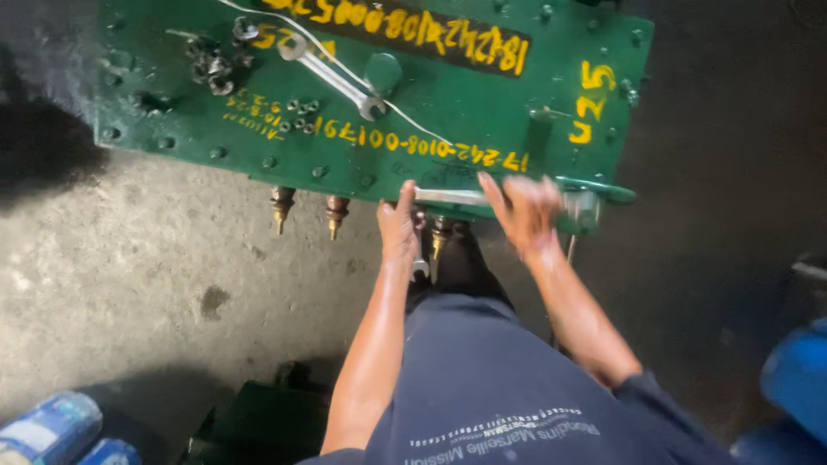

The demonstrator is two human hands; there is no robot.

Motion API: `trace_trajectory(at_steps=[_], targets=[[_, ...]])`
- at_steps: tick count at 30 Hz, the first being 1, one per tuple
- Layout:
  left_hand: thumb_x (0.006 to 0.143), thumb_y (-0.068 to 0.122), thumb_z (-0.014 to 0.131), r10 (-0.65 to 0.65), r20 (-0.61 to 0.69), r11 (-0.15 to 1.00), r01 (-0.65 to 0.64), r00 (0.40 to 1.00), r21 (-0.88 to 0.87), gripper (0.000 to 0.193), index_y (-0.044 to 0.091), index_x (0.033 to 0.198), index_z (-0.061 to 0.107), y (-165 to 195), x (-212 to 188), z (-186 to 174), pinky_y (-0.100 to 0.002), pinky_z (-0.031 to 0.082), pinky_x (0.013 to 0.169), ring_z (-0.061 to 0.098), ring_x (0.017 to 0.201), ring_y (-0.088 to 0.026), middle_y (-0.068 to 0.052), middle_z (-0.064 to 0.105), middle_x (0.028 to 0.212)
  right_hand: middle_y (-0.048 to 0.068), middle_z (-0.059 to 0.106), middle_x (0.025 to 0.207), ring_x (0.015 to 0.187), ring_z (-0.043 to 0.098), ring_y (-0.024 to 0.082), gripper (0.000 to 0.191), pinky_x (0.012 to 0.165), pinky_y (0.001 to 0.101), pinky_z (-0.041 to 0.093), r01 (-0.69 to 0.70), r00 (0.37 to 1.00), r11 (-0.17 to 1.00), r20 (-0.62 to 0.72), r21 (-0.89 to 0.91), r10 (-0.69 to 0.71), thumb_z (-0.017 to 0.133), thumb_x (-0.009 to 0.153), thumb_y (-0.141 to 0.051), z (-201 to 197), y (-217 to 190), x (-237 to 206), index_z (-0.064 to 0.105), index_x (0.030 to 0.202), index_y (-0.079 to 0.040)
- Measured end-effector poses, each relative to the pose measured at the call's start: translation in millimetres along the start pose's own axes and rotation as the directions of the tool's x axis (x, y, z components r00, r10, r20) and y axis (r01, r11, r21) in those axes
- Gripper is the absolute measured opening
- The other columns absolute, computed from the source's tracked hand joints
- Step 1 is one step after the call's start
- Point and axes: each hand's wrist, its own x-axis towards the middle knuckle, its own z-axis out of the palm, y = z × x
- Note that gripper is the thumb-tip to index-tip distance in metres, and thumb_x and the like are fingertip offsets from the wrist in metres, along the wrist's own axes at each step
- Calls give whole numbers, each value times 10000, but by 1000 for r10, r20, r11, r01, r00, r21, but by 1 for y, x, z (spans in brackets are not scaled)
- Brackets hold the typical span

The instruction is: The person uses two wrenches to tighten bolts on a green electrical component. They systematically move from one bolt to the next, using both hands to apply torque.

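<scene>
A green metal cover (482, 103) with yellow painted markings lies on the concrete floor in front of me. My right hand (527, 213), blurred, rests on the right end of a silver spanner (450, 196) lying along the cover's near edge, fingers wrapped loosely over it. My left hand (399, 226) grips at the same edge just left of that spanner. The end of a second spanner (420, 269) sticks out below this hand. Brass terminals (282, 207) hang from the edge to the left.
Another spanner (332, 76), a pile of nuts (215, 65) and a thin white wire (413, 120) lie on the cover. Blue containers (52, 426) stand at lower left, a blue drum (797, 379) at right, a dark green object (267, 418) near my legs.
</scene>
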Motion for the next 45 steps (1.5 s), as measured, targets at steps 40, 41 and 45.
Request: trace_trajectory(at_steps=[40,41,45], targets=[[820,251,865,77,266,996,-65,961,-54,410,27,1134,728,19,18,-24,-277,535,655,690,800,-127,-42,754,991,164,663,644,681,655,423,638,643,537,488,-241,920,955,272,-170,281,593,828,-712,-1,-37,34,690,655,-106],[831,254,868,84,289,995,-65,954,-73,411,4,1126,726,20,18,-24,-280,542,660,689,789,-144,-63,748,979,156,678,634,661,667,407,641,640,528,494,-358,880,932,312,-56,357,597,808,-721,1,-48,13,713,645,-112],[801,234,869,18,304,1000,-15,952,-11,393,66,1128,729,24,19,-28,-250,550,710,692,818,-102,-2,747,977,151,672,628,641,663,399,658,630,518,500,-326,888,939,307,-105,343,641,766,-742,13,-59,5,705,585,-112]])
